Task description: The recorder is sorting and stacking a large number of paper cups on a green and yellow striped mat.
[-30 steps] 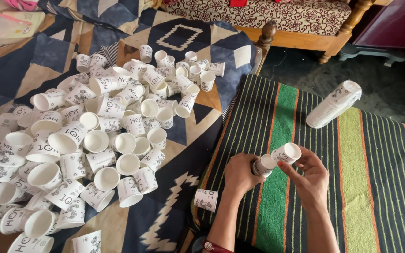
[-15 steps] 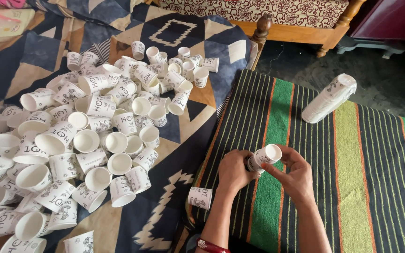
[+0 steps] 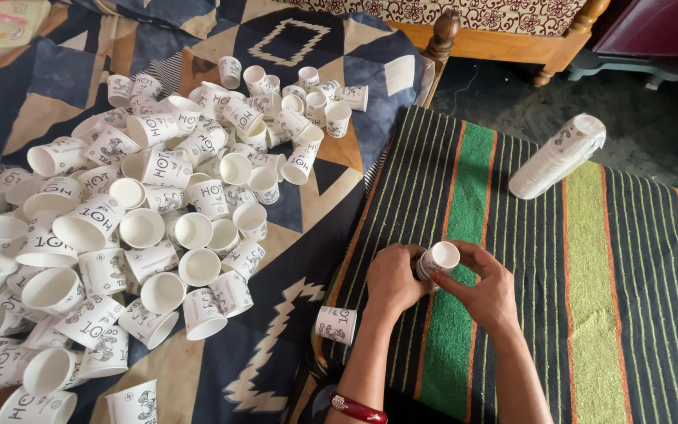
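over striped green mat (image 3: pixel 590 259), both hands' fingers (image 3: pixel 464 255) closed around white paper cup (image 3: pixel 438 260)

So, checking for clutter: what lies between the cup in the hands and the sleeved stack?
Nothing: only bare striped mat separates the held cup and the stack, head view.

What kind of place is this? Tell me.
Probably a home room, with work done on the floor: patterned blanket and striped mat as the work surface, a carved wooden bed frame behind, and loose paper cups heaped beside both hands.
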